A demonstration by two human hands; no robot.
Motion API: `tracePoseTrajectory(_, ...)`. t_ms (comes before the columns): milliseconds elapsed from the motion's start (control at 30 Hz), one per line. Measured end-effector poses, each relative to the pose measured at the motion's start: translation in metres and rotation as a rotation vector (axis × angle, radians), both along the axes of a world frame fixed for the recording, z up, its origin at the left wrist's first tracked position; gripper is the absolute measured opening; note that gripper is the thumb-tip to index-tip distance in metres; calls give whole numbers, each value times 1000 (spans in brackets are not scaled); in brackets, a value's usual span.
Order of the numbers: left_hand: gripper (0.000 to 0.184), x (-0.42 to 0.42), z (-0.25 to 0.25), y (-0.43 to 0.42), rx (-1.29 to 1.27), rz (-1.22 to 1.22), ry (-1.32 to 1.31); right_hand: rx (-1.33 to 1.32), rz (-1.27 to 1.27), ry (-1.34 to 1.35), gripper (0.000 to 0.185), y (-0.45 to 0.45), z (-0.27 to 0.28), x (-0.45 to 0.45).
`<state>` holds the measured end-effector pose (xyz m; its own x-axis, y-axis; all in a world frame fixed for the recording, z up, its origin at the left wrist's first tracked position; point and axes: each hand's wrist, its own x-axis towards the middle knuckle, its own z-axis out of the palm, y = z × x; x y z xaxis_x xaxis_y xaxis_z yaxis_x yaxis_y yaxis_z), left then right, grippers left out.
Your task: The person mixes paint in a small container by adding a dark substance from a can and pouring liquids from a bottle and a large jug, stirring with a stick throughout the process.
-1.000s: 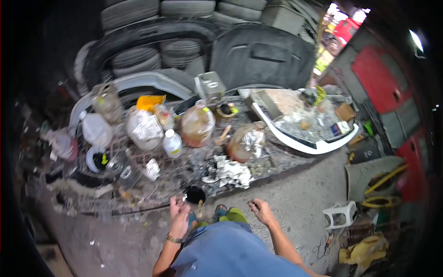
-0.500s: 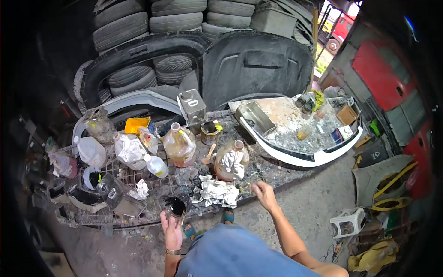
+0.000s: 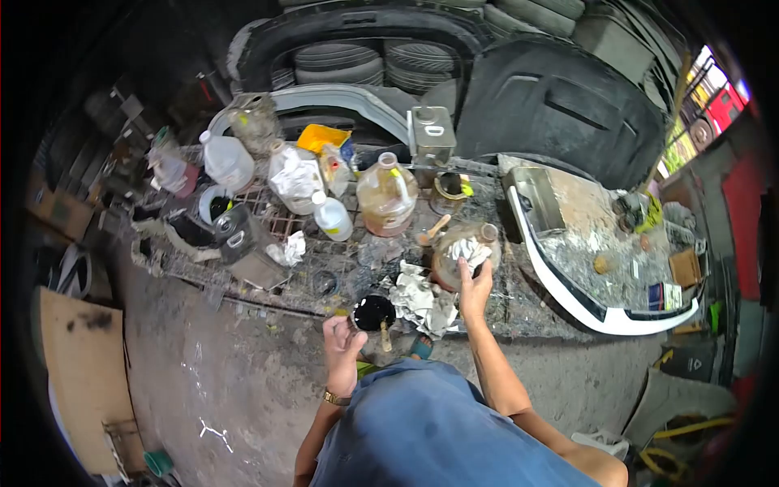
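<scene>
A round container of black liquid (image 3: 373, 313) is in my left hand (image 3: 342, 351), whose fingers wrap round its left side. A stick (image 3: 385, 336) stands at the container's right edge. My right hand (image 3: 476, 290) reaches over the cluttered workbench and touches crumpled white paper (image 3: 468, 250) on the front of a jug with amber liquid (image 3: 488, 233). Whether its fingers grip the paper is unclear. Between the hands lies a heap of crumpled white paper (image 3: 418, 299). Behind it is a spoon-like wooden tool (image 3: 436, 230).
Along the bench stand a large jug (image 3: 387, 195), a small white bottle (image 3: 332, 217), a metal can (image 3: 431, 136) and a dark-filled tin (image 3: 449, 193). A white-edged bumper (image 3: 568, 304) curves round the right side. Cardboard (image 3: 83, 365) leans at left.
My right hand has moved forward onto the paper-covered jug. My left hand still holds the black container. The camera view has turned, shifting the bench rightward.
</scene>
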<state>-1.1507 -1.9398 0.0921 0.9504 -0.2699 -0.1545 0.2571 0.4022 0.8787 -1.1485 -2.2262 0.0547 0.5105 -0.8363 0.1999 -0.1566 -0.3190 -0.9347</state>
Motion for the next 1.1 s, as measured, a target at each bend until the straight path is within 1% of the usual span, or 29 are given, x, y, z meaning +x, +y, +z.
tracePoseTrajectory(100, 51, 0, -4, 2, 1, -8, 5, -70, 31, -59, 22, -5, 1, 7)
tracePoseTrajectory(133, 51, -1, -5, 3, -11, -10, 7, -61, 38, -124, 18, -11, -3, 9)
tracePoseTrajectory(233, 52, -5, -7, 9, 10, 10, 35, -92, -11, -127, 18, -30, 5, 8)
tracePoseTrajectory(267, 52, -6, -11, 13, 15, 4, 39, -36, -8, -216, 19, -39, 11, 9)
tracePoseTrajectory(333, 53, -8, -10, 17, 6, 14, 81, 7, 23, -226, 23, -56, 25, 4)
tracePoseTrajectory(367, 52, -8, -11, 18, -9, 15, 97, 17, 41, -232, 24, -56, 43, 1)
tracePoseTrajectory(433, 51, -6, -17, 20, 22, 0, 91, -78, 97, -122, 31, -68, 64, -9)
tracePoseTrajectory(500, 50, -3, -15, 20, 12, -22, 110, -307, 24, 77, 36, -64, 101, -19)
tracePoseTrajectory(533, 50, 0, -14, 19, 35, -40, 105, -280, 96, 126, 39, -65, 124, -25)
tracePoseTrajectory(567, 49, 3, -14, 18, 60, -54, 99, -241, 197, 103, 38, -62, 149, -27)
tracePoseTrajectory(633, 48, 10, -15, 15, 54, -82, 78, -312, 207, 70, 32, -83, 144, -32)
tracePoseTrajectory(667, 48, 11, -14, 12, 32, -99, 84, -237, 285, 59, 29, -71, 170, -33)
tracePoseTrajectory(700, 48, 12, -12, 10, 11, -114, 90, -338, 308, 159, 27, -73, 178, -36)
tracePoseTrajectory(767, 50, 15, -10, 7, -8, -100, 115, -366, 438, 255, 27, -72, 187, -37)
tracePoseTrajectory(800, 51, 17, -7, 6, 8, -130, 110, -415, 493, 338, 26, -59, 202, -35)
tracePoseTrajectory(833, 52, 19, -3, 4, 25, -162, 105, -309, 587, 482, 27, -47, 220, -29)
tracePoseTrajectory(900, 56, 22, -3, -2, 39, -160, 86, -270, 776, 534, 31, -41, 211, -25)
tracePoseTrajectory(933, 57, 23, -4, -4, 59, -165, 80, -269, 782, 537, 31, -39, 211, -25)
tracePoseTrajectory(1000, 58, 25, -2, -8, 76, -172, 78, -459, 978, 781, 33, -15, 234, -18)
tracePoseTrajectory(1033, 60, 26, 2, -9, 120, -169, 65, -458, 979, 785, 33, -7, 238, -17)
tracePoseTrajectory(1100, 61, 26, 0, -9, 160, -170, 56, -530, 1087, 913, 34, 6, 241, -15)
